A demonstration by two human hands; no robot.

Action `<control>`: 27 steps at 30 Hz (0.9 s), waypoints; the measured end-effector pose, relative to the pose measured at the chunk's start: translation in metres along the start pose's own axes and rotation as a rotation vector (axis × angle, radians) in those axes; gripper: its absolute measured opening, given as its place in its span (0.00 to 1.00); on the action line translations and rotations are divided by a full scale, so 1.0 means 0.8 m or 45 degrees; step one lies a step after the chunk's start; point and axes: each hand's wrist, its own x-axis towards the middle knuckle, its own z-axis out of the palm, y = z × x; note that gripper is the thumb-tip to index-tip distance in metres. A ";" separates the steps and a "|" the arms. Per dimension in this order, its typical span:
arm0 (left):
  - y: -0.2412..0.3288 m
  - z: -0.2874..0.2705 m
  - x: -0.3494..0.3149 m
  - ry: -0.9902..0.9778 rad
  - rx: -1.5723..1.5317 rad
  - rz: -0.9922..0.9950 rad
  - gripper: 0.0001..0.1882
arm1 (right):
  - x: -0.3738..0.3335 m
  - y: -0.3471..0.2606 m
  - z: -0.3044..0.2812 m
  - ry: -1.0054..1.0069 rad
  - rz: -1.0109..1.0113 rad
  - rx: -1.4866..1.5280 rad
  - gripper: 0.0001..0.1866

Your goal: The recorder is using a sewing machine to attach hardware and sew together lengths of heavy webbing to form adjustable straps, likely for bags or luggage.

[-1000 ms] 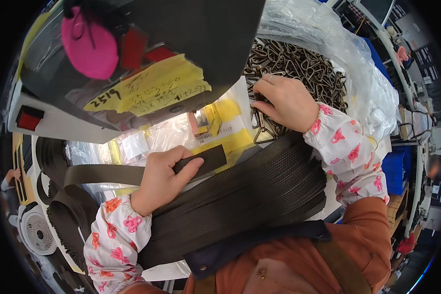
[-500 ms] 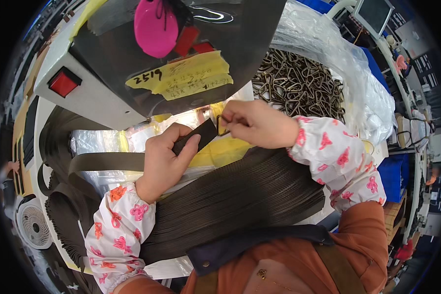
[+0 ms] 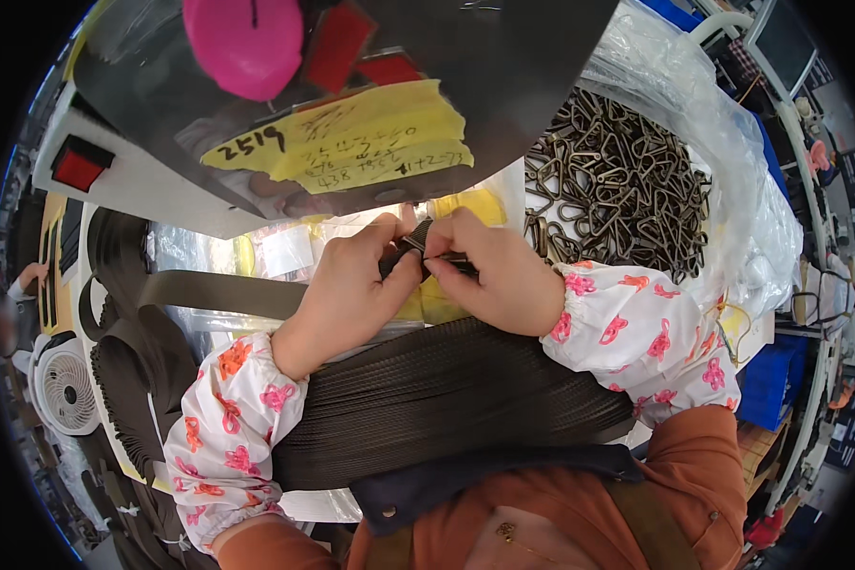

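Head view: left hand [image 3: 351, 285] and right hand [image 3: 489, 275] meet at centre, fingertips touching, both pinching the end of a dark strap [image 3: 418, 237]. Fingers pressed together on it; a thin metal piece seems to sit under the right fingertips, too small to tell.

Room: tight. Machine housing [image 3: 503, 85] overhangs right above the hands, its lower edge just beyond the knuckles. A thick stack of dark straps [image 3: 446, 399] lies across under both forearms. Open space only in the narrow band between housing edge and stack.

Labels: yellow paper note [image 3: 351, 142], irregular shape with handwriting, stuck on the housing above the hands. Pink round knob [image 3: 242, 43] top left, red tabs [image 3: 337, 43] beside it. Red rectangular switch [image 3: 78, 166] on the white panel at left. Clear plastic bag [image 3: 722, 190] at right holds a heap of bronze metal loops [image 3: 627, 190]. White fan [image 3: 66, 389] far left.

Strap: held end points up and away, toward the housing. An olive strap [image 3: 218, 293] runs left from under the left hand, long axis roughly horizontal.
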 end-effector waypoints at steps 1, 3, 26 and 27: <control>0.000 0.002 -0.002 0.103 0.111 0.122 0.09 | 0.001 -0.003 -0.001 0.027 0.164 0.161 0.12; 0.003 0.003 -0.005 0.207 0.224 0.254 0.08 | 0.008 -0.009 -0.009 -0.091 0.443 0.369 0.12; -0.005 0.001 -0.008 0.159 0.637 0.559 0.14 | 0.010 -0.008 -0.002 -0.141 0.875 0.793 0.16; -0.005 0.001 -0.007 0.158 1.117 0.857 0.16 | 0.010 -0.007 0.000 -0.112 0.897 0.844 0.17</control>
